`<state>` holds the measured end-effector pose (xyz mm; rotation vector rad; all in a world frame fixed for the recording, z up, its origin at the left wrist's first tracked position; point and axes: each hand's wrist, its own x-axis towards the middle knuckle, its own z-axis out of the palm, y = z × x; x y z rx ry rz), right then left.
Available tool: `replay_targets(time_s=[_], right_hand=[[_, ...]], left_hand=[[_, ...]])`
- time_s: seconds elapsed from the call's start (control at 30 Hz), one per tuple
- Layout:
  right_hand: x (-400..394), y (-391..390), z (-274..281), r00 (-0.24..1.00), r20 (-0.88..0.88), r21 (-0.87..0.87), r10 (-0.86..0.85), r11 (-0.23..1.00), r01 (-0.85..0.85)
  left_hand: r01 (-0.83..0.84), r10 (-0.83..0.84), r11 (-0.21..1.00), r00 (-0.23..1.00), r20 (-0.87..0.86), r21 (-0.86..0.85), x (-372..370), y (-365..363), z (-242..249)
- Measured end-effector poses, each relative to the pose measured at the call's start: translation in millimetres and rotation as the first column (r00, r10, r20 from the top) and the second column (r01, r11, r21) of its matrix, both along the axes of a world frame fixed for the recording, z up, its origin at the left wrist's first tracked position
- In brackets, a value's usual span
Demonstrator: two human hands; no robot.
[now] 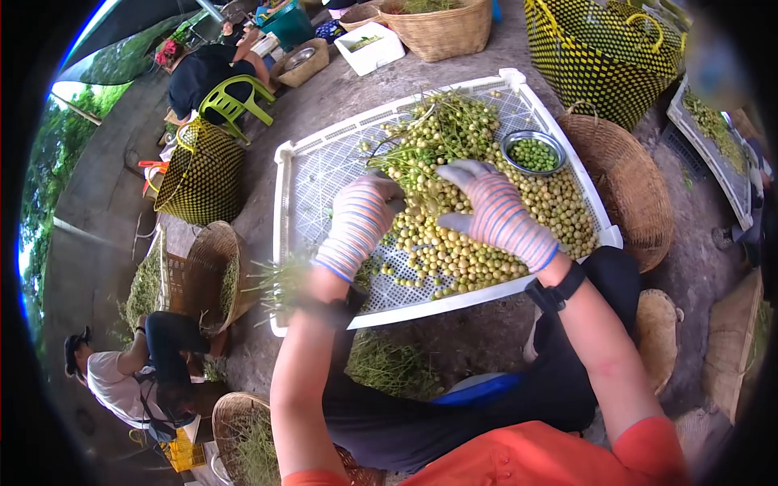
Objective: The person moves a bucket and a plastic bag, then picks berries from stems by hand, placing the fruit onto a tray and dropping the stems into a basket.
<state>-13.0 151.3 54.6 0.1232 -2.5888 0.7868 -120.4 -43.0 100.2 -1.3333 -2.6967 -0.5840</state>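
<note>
Both my hands wear striped gloves with grey fingertips, over a white slatted tray (312,182) of small round green-yellow fruits (478,255). My left hand (361,215) is at the left side of the pile, its fingers curled in; what they hold, if anything, is hidden. My right hand (498,206) reaches over the fruits with thumb and fingers apart. Beyond my hands lies a heap of fruits still on green stems (446,121). A metal bowl (532,152) of greener fruits sits at the tray's right. Loose, blurred stems (279,283) stick out past the tray's near-left corner, beside my left wrist.
Right of the tray stands a wicker basket (628,186), with a yellow-black woven basket (604,61) behind it. Cut stems (389,368) lie on the ground below the tray. Seated people (121,373) are at the left, near a green plastic chair (235,101).
</note>
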Motion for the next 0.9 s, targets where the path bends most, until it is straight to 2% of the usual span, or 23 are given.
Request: replay_targets(time_s=[0.07,0.13,0.2,0.33,0.37,0.4,0.43,0.47,0.53,0.57,0.63,0.67,0.73,0.8,0.87,0.9], right_hand=[[-8.5,-5.3,-12.4,0.994,-0.088,0.025,0.065,0.998,-0.063],[-12.3,-8.2,-14.2,0.971,0.16,-0.081,0.177,0.983,-0.166],[-24.3,-4.1,-47.2,0.888,0.374,-0.275,0.269,0.946,-0.171],[-14.6,-3.2,-46.2,0.895,0.334,-0.288,0.296,0.936,-0.202],[-13.3,-6.0,-40.4,0.863,0.475,-0.068,0.173,0.985,-0.16],[-12.4,-10.5,-34.4,0.817,0.577,0.158,0.024,0.977,-0.14],[-12.4,-11.3,-40.7,0.804,0.595,0.222,-0.02,0.965,-0.14],[-11.4,-12.4,-43.2,0.816,0.578,0.232,-0.035,0.965,-0.123],[-11.2,-11.5,-57.0,0.914,0.405,0.241,0.001,0.964,-0.108],[-12.4,-9.4,-63.7,0.913,0.407,0.241,0.005,0.964,-0.113],[-11.3,-10.3,-65.1,0.97,0.239,0.168,0.039,0.982,-0.08],[-13.3,-10.0,-64.8,0.969,0.242,0.167,0.042,0.982,-0.084],[-12.9,-15.1,-36.1,0.786,0.599,0.299,-0.155,0.953,-0.04],[-10.2,-12.9,-39.3,0.764,0.624,0.297,-0.163,0.954,-0.039],[-5.3,-4.8,-53.8,0.921,0.388,0.217,0.03,0.968,-0.123],[-2.5,-3.9,-56.7,0.957,0.273,0.159,0.102,0.976,-0.15]], left_hand=[[0.072,-0.074,0.997,0.994,-0.078,-0.033,16.0,11.8,-7.5],[0.12,-0.13,0.988,0.986,-0.107,-0.095,29.6,23.0,-14.5],[0.105,-0.157,0.969,0.961,-0.229,-0.225,33.7,26.9,-26.8],[0.066,-0.108,0.975,0.976,-0.19,-0.212,35.4,24.5,-42.4],[0.018,-0.088,0.957,0.969,-0.231,-0.291,33.6,25.0,-50.4],[-0.036,-0.071,0.929,0.96,-0.271,-0.369,34.0,24.9,-54.3],[-0.034,-0.048,0.945,0.969,-0.241,-0.326,37.8,24.6,-53.4],[-0.041,-0.024,0.956,0.976,-0.217,-0.289,35.2,23.1,-63.0],[-0.084,0.009,0.96,0.963,-0.27,-0.268,34.4,22.3,-67.0],[-0.088,0.013,0.959,0.963,-0.268,-0.269,31.7,20.0,-68.2],[-0.059,0.042,0.985,0.993,-0.11,-0.164,30.9,17.0,-62.3],[-0.062,0.045,0.984,0.993,-0.107,-0.165,30.4,17.3,-63.9],[-0.039,0.025,0.991,0.993,-0.119,-0.124,31.9,19.5,-67.0],[-0.033,0.016,0.99,0.992,-0.125,-0.135,32.7,19.8,-68.8],[-0.054,0.037,0.989,0.992,-0.12,-0.141,30.5,20.3,-70.5],[-0.09,0.079,0.986,0.993,-0.086,-0.137,27.8,18.4,-71.0]])
